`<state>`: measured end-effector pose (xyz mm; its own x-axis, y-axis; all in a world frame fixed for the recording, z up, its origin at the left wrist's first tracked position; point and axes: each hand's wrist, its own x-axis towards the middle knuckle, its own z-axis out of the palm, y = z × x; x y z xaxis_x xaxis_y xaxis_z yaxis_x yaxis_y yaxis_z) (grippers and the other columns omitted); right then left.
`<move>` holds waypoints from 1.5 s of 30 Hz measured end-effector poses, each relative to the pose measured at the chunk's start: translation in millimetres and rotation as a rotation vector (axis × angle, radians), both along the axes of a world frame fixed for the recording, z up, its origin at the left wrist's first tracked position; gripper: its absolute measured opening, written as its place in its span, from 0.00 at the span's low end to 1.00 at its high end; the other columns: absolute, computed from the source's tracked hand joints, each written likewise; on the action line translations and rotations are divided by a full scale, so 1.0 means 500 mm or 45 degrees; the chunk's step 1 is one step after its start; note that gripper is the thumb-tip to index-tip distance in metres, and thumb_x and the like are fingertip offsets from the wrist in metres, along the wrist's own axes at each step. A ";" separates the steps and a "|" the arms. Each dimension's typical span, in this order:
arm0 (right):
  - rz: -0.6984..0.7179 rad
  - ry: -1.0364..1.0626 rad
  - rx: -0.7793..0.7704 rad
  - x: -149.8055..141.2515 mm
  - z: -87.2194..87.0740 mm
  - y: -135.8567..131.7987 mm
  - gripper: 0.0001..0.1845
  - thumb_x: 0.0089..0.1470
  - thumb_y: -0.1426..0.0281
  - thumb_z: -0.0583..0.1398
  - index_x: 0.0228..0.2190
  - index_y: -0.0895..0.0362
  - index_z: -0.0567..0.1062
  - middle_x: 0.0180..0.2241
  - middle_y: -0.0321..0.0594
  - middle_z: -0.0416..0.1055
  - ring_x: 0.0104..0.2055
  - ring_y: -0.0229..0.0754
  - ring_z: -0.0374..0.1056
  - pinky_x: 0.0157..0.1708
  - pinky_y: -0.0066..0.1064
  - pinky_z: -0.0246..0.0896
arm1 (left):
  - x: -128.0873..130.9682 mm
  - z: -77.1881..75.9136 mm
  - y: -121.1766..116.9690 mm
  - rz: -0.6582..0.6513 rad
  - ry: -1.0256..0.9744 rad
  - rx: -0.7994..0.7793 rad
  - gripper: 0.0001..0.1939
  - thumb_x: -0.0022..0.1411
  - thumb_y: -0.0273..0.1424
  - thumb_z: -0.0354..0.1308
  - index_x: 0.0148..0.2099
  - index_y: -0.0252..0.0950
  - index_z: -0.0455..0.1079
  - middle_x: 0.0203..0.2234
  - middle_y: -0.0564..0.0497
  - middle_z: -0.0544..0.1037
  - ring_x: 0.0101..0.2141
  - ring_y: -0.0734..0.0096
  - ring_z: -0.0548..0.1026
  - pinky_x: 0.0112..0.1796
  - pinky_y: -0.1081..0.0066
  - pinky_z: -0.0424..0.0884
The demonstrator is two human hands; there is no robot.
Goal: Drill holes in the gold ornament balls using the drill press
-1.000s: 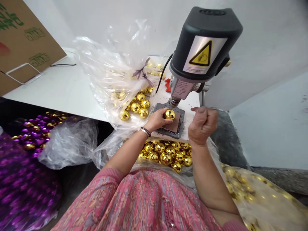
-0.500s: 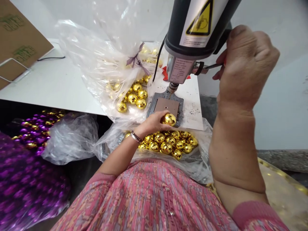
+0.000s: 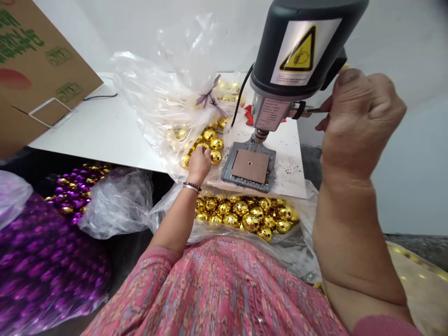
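My right hand [image 3: 364,123] is wrapped round the feed lever [image 3: 317,110] of a small drill press [image 3: 308,51], up at the right. The lever's grip is mostly hidden by the fingers. Over to the left, my left hand [image 3: 200,164] is closed in among loose gold mirror balls [image 3: 216,143] at the mouth of a clear plastic bag [image 3: 140,93]. Its fingertips are at a gold ball, mostly covered by the hand. Under the drill chuck [image 3: 261,135], a brown square block [image 3: 251,167] with a small hole lies bare on the grey drill base [image 3: 231,161].
More gold balls [image 3: 250,222] fill an open plastic bag below the table's front edge. A cardboard box [image 3: 38,79] stands at the left of the white table [image 3: 115,126]. Purple and gold balls [image 3: 73,191] lie lower left, beside a full purple bag [image 3: 52,270]. A black cord [image 3: 241,95] hangs behind the drill.
My left hand has moved from the drill base to the loose balls at the left. The gold ball it held is gone from the block. My right hand stays on the lever.
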<state>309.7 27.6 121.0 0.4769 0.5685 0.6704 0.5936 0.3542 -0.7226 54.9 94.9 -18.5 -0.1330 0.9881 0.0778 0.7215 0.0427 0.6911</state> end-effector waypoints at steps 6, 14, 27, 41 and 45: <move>-0.027 -0.065 0.018 -0.003 -0.007 -0.013 0.34 0.66 0.44 0.53 0.23 0.58 0.57 0.23 0.29 0.56 0.28 0.24 0.53 0.35 0.27 0.48 | 0.007 -0.030 -0.007 -0.351 0.104 -0.034 0.25 0.63 0.32 0.66 0.62 0.35 0.76 0.47 0.39 0.83 0.51 0.49 0.79 0.57 0.59 0.73; -0.022 -0.028 0.026 -0.010 -0.015 -0.017 0.29 0.66 0.50 0.55 0.23 0.58 0.56 0.22 0.29 0.56 0.26 0.25 0.53 0.33 0.27 0.47 | -0.027 -0.022 -0.034 -0.330 -0.523 -0.211 0.31 0.58 0.37 0.66 0.64 0.38 0.71 0.42 0.47 0.82 0.41 0.62 0.80 0.45 0.64 0.77; -0.043 -0.079 0.053 -0.012 -0.022 -0.018 0.38 0.63 0.35 0.50 0.26 0.57 0.61 0.23 0.29 0.61 0.25 0.26 0.56 0.34 0.28 0.52 | 0.030 0.001 -0.058 -0.623 -0.742 -0.298 0.33 0.54 0.41 0.70 0.61 0.37 0.71 0.49 0.45 0.81 0.43 0.65 0.79 0.44 0.67 0.77; -0.028 -0.094 0.075 -0.017 -0.017 -0.019 0.38 0.64 0.34 0.48 0.25 0.56 0.58 0.23 0.32 0.59 0.27 0.27 0.52 0.34 0.29 0.51 | 0.122 0.062 -0.021 -0.707 -0.025 -0.247 0.27 0.60 0.34 0.70 0.61 0.35 0.77 0.46 0.48 0.84 0.42 0.65 0.79 0.48 0.67 0.74; 0.016 -0.078 0.049 -0.019 -0.015 -0.021 0.39 0.62 0.32 0.48 0.25 0.55 0.57 0.22 0.32 0.56 0.28 0.28 0.51 0.34 0.29 0.54 | 0.134 0.077 -0.013 -0.800 0.105 -0.244 0.25 0.58 0.33 0.70 0.58 0.35 0.79 0.39 0.50 0.83 0.37 0.66 0.77 0.42 0.69 0.73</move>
<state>300.1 17.0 113.4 0.4269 0.5476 0.7196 0.6316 0.3889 -0.6707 122.1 88.7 20.2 0.4722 0.8730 -0.1218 0.6994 -0.2870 0.6546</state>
